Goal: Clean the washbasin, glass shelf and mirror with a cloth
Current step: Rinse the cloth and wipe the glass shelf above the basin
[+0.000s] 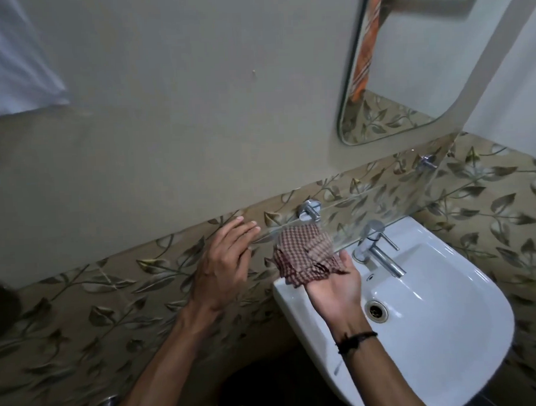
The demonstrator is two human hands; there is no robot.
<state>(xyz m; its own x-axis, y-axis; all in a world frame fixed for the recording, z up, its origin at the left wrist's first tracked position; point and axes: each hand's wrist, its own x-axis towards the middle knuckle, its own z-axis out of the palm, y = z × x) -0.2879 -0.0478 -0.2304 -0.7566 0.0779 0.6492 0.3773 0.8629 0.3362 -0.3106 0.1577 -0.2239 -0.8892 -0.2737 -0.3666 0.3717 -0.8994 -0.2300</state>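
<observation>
You are standing at the washbasin (450,333), a white bowl fixed to a wall of leaf-patterned tiles (111,301).

**Task items**
- The glass shelf (398,194) is running along the wall directly above the rear rim of the washbasin. A chrome bracket (308,210) is carrying its end above the washbasin's rear left corner.
- The mirror (423,58) is hanging on the wall above the washbasin, higher than the shelf. It is reflecting tiles and an orange striped fabric.
- The cloth (303,256), red-and-white checked, is sitting bunched above the washbasin's rear left corner, against the front edge of the shelf.

**Hands**
- Your right hand (335,287) is reaching over the left rim of the washbasin with the palm turned up. The cloth is lying over its fingers and hiding them, so you cannot tell whether they are curling round it or simply supporting it. A black band (355,341) is circling the wrist.
- Your left hand (223,263) is positioned to the left of the washbasin, in front of the tiles. Its fingers are extending straight and close together, gripping nothing. The fingertips appear to be meeting the shelf's left end, though the glass edge is blurring there.

**Fixtures**
- The chrome tap (383,259) is standing on the rear deck of the washbasin.
- The drain (376,311) is sitting in the bowl of the washbasin.
</observation>
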